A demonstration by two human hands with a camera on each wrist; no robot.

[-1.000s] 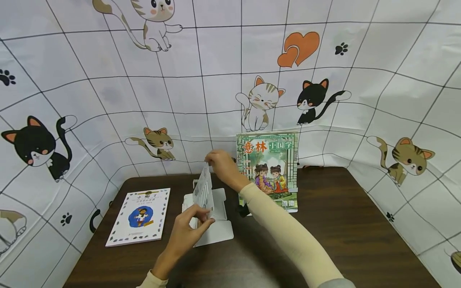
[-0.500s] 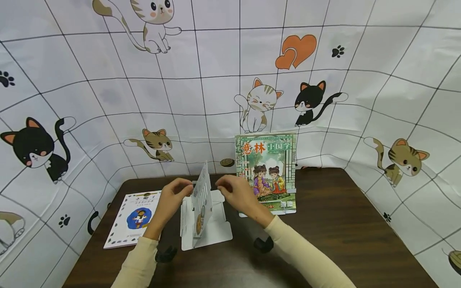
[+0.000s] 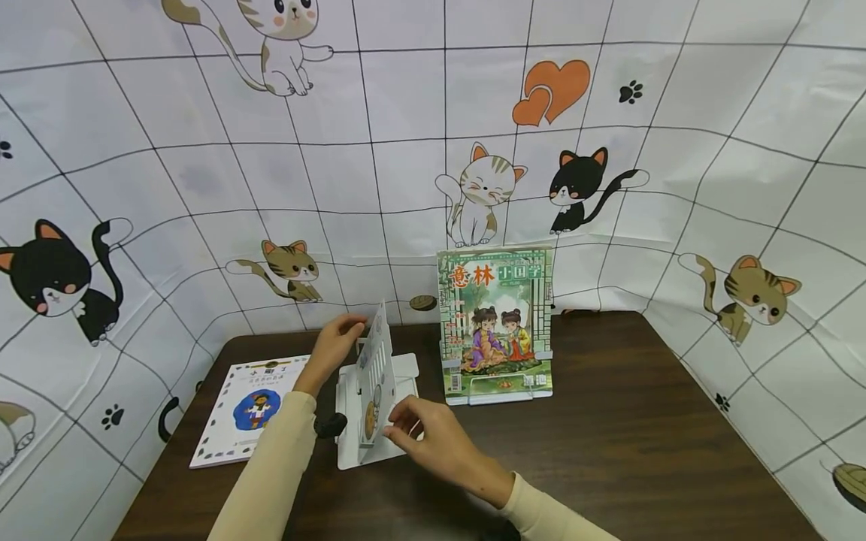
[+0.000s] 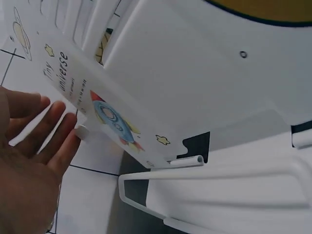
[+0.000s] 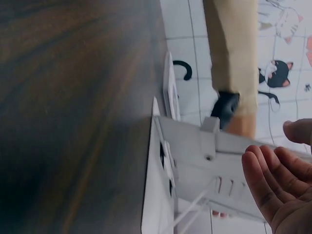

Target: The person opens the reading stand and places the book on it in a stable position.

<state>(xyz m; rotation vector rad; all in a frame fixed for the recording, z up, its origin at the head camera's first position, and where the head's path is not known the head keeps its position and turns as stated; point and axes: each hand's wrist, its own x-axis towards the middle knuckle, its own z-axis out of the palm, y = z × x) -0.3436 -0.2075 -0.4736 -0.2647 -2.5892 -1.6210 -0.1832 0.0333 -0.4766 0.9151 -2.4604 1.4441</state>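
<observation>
A white book stand (image 3: 374, 391) stands on the table, its slotted panel raised over a flat base plate. In the left wrist view the panel (image 4: 185, 63) bears a rocket print and the words "Tiny universe", with a white wire bracket (image 4: 219, 176) below. My left hand (image 3: 333, 352) is at the panel's far upper edge; its extended fingers lie close along that edge. Beside the panel's near edge is my right hand (image 3: 443, 445), its fingers loosely bent and holding nothing. The right wrist view shows this hand (image 5: 287, 180) alongside the panel.
A white picture book (image 3: 233, 421) lies flat at the left, partly behind the left forearm. To the right, a green magazine (image 3: 501, 330) leans upright on another stand. Brown tabletop (image 3: 609, 428) extends rightward, and a cat-patterned cloth (image 3: 406, 98) hangs behind.
My right hand went from the panel's top edge down to its near side. My left hand moved from the near end to the far upper edge. The panel stays raised.
</observation>
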